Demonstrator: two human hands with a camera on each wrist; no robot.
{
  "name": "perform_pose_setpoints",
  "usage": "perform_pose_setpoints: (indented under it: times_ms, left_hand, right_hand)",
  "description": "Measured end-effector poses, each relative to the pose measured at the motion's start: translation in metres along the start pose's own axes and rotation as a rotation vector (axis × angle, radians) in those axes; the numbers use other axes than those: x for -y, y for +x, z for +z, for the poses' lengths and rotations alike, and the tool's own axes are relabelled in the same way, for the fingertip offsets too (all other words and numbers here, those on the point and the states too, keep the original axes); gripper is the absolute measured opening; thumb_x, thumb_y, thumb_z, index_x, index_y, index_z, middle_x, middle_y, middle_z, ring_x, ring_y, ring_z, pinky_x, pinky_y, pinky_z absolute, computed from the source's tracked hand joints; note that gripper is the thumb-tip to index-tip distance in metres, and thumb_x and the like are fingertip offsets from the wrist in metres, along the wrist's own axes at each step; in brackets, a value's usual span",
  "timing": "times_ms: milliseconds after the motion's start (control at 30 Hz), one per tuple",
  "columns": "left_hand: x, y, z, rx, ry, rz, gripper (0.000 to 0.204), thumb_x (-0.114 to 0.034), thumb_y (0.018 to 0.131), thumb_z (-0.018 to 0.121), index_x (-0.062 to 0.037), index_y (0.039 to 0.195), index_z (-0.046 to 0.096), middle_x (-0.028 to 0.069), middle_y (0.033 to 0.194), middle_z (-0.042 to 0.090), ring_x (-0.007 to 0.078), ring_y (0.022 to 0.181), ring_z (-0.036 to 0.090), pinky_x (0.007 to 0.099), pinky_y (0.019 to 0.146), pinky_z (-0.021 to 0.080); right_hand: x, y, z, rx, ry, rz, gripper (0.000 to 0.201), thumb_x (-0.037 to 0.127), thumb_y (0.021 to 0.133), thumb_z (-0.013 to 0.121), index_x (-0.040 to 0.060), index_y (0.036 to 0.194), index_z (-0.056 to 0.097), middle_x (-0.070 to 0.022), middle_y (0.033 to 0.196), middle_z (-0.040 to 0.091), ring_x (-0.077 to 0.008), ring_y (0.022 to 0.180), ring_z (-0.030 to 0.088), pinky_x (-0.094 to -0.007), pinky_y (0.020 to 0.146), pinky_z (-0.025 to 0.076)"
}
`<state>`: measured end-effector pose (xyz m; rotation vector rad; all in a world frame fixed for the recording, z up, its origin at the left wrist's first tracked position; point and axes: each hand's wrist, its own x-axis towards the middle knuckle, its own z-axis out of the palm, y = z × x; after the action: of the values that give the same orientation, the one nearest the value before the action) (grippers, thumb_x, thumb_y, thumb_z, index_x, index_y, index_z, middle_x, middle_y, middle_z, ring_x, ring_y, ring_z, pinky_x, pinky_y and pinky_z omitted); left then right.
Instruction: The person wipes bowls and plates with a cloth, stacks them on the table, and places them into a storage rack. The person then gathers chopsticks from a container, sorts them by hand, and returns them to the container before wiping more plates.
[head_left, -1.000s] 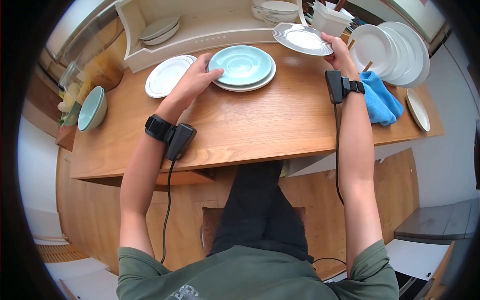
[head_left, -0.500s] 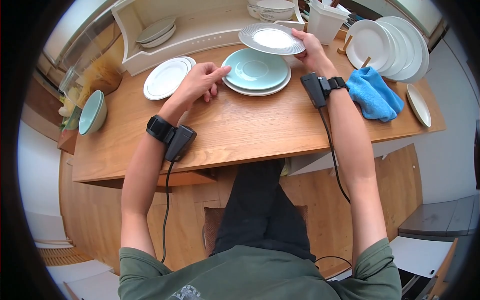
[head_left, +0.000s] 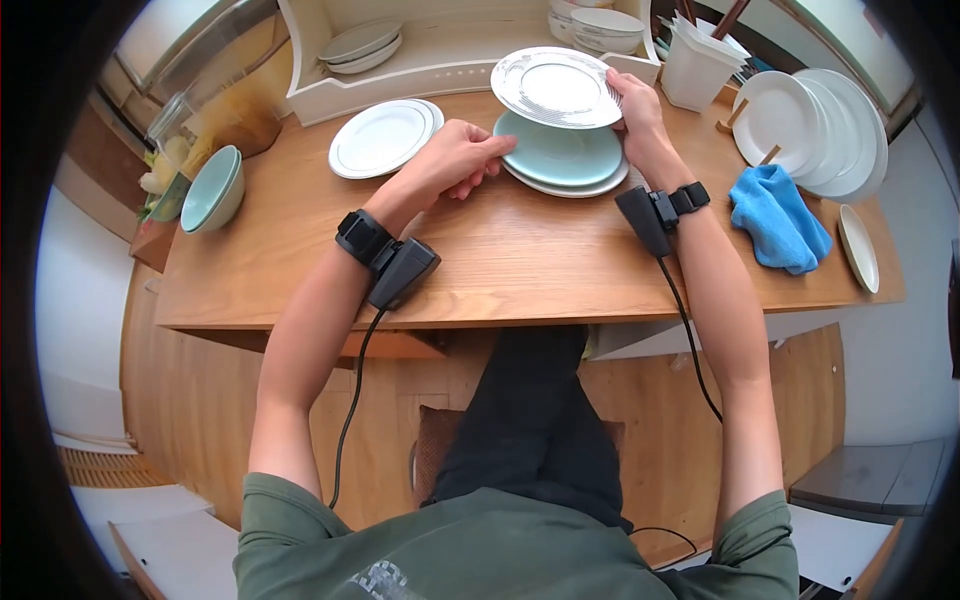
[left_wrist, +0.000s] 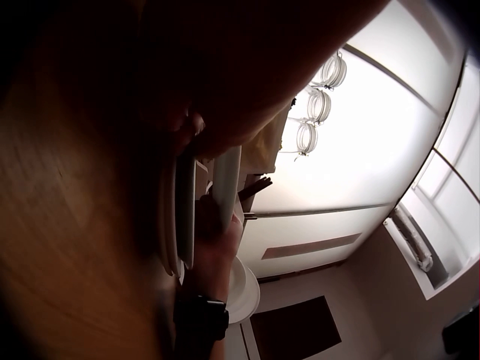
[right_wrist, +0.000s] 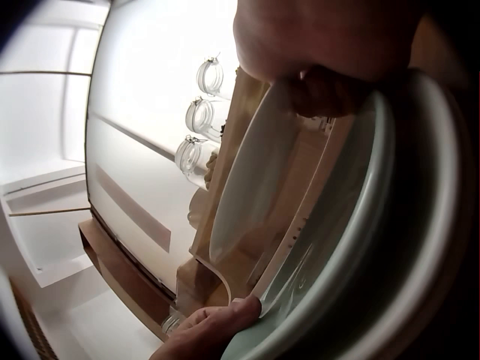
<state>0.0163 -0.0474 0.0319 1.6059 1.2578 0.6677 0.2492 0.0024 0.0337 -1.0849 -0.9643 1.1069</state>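
My right hand (head_left: 640,110) grips the right rim of a white plate (head_left: 553,85) with a grey patterned border. That plate is raised and tilted over a light blue-green plate (head_left: 570,160), hiding its far part. Beneath the blue-green plate lies a white plate (head_left: 565,191) on the table. At the left side of this stack, my left hand (head_left: 445,160) has its thumb at the blue-green rim and its other fingers curled lower down. The right wrist view shows a gap between the raised plate (right_wrist: 259,172) and the blue-green plate (right_wrist: 337,247).
White plates (head_left: 378,140) lie left of the stack. Blue-green bowls (head_left: 210,190) stand at the far left, with a cream shelf (head_left: 450,85) behind. To the right are several upright white plates (head_left: 775,120), a blue cloth (head_left: 780,220) and a small oval dish (head_left: 858,248).
My right hand has brought the patterned plate left, over the stack, and tilted it. The stack has slid right along the table, with my left hand following at its edge.
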Motion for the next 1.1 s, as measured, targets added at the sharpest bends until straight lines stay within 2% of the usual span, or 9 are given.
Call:
perform_pose_setpoints:
  times_ms: [100, 167, 533, 600, 667, 800, 900, 967, 1100]
  left_hand:
    - [0.006, 0.004, -0.004, 0.005, -0.089, -0.002, 0.036, -0.032, 0.089, 0.061, -0.0017, 0.070, 0.059, -0.0004, 0.050, 0.050, 0.0055, 0.035, 0.042, 0.0194, 0.032, 0.029]
    - [0.008, 0.006, -0.005, 0.005, -0.142, -0.004, 0.034, -0.031, 0.089, 0.061, -0.0027, 0.070, 0.058, -0.0016, 0.050, 0.049, 0.0046, 0.034, 0.041, 0.0186, 0.031, 0.029]
    - [0.008, 0.004, -0.017, 0.138, -0.495, -0.087, 0.029, -0.023, 0.087, 0.055, -0.0086, 0.064, 0.046, -0.0034, 0.050, 0.039, 0.0076, 0.034, 0.036, 0.0214, 0.032, 0.029]
    - [0.008, 0.004, -0.023, 0.038, -0.527, -0.052, 0.033, -0.027, 0.087, 0.058, -0.0117, 0.063, 0.041, -0.0024, 0.050, 0.040, 0.0081, 0.034, 0.037, 0.0221, 0.032, 0.031]
    - [0.011, 0.007, -0.029, -0.007, -0.517, -0.009, 0.031, -0.027, 0.087, 0.057, -0.0113, 0.065, 0.042, 0.0000, 0.052, 0.045, 0.0093, 0.035, 0.040, 0.0227, 0.032, 0.032]
    - [0.011, 0.008, -0.047, -0.176, -0.507, 0.134, 0.026, -0.023, 0.089, 0.053, -0.0095, 0.068, 0.045, 0.0083, 0.062, 0.058, 0.0116, 0.040, 0.050, 0.0240, 0.035, 0.037]
    - [0.015, 0.012, -0.061, -0.274, -0.520, 0.234, 0.025, -0.023, 0.089, 0.052, -0.0098, 0.069, 0.045, 0.0130, 0.068, 0.063, 0.0123, 0.043, 0.052, 0.0253, 0.039, 0.042]
    - [0.016, 0.012, -0.071, -0.284, -0.518, 0.265, 0.025, -0.022, 0.090, 0.052, -0.0099, 0.069, 0.045, 0.0128, 0.068, 0.063, 0.0123, 0.043, 0.052, 0.0252, 0.040, 0.043]
    - [0.023, 0.007, -0.087, -0.308, -0.484, 0.282, 0.026, -0.021, 0.092, 0.051, -0.0097, 0.070, 0.045, 0.0119, 0.069, 0.062, 0.0119, 0.048, 0.055, 0.0253, 0.044, 0.045]
  right_hand:
    - [0.000, 0.002, -0.003, -0.005, 0.013, -0.004, 0.019, 0.025, 0.094, 0.053, 0.0125, 0.080, 0.057, 0.0049, 0.062, 0.051, -0.0047, 0.044, 0.037, -0.0216, 0.042, 0.025]
    - [0.000, 0.007, -0.011, 0.049, -0.019, -0.007, 0.018, 0.023, 0.094, 0.052, 0.0076, 0.089, 0.061, 0.0017, 0.070, 0.058, -0.0060, 0.054, 0.049, -0.0219, 0.047, 0.034]
    - [0.003, 0.025, -0.032, -0.055, 0.110, 0.007, 0.015, 0.023, 0.093, 0.052, 0.0097, 0.089, 0.057, 0.0038, 0.068, 0.057, -0.0043, 0.047, 0.047, -0.0191, 0.040, 0.032]
    - [0.004, 0.028, -0.037, -0.098, 0.190, 0.025, 0.015, 0.023, 0.093, 0.052, 0.0093, 0.090, 0.057, 0.0033, 0.069, 0.057, -0.0039, 0.047, 0.047, -0.0186, 0.039, 0.031]
    - [-0.004, 0.046, -0.065, 0.139, 0.269, 0.012, 0.016, 0.022, 0.093, 0.052, 0.0073, 0.095, 0.058, 0.0011, 0.074, 0.061, -0.0052, 0.053, 0.054, -0.0189, 0.043, 0.039]
    - [-0.007, 0.060, -0.084, 0.266, 0.278, 0.027, 0.020, 0.021, 0.093, 0.052, 0.0046, 0.101, 0.058, -0.0018, 0.081, 0.064, -0.0073, 0.064, 0.061, -0.0210, 0.055, 0.047]
    - [-0.003, 0.044, -0.066, 0.089, 0.132, 0.030, 0.023, 0.022, 0.094, 0.051, 0.0028, 0.106, 0.058, -0.0035, 0.085, 0.065, -0.0086, 0.071, 0.062, -0.0225, 0.062, 0.048]
    - [0.001, 0.037, -0.061, 0.203, 0.013, 0.034, 0.020, 0.023, 0.092, 0.054, 0.0057, 0.099, 0.062, -0.0006, 0.080, 0.064, -0.0072, 0.066, 0.059, -0.0204, 0.056, 0.045]
    - [0.002, 0.026, -0.048, 0.295, -0.251, 0.027, 0.022, 0.026, 0.091, 0.057, 0.0057, 0.090, 0.066, -0.0004, 0.079, 0.063, -0.0071, 0.070, 0.057, -0.0233, 0.062, 0.045]
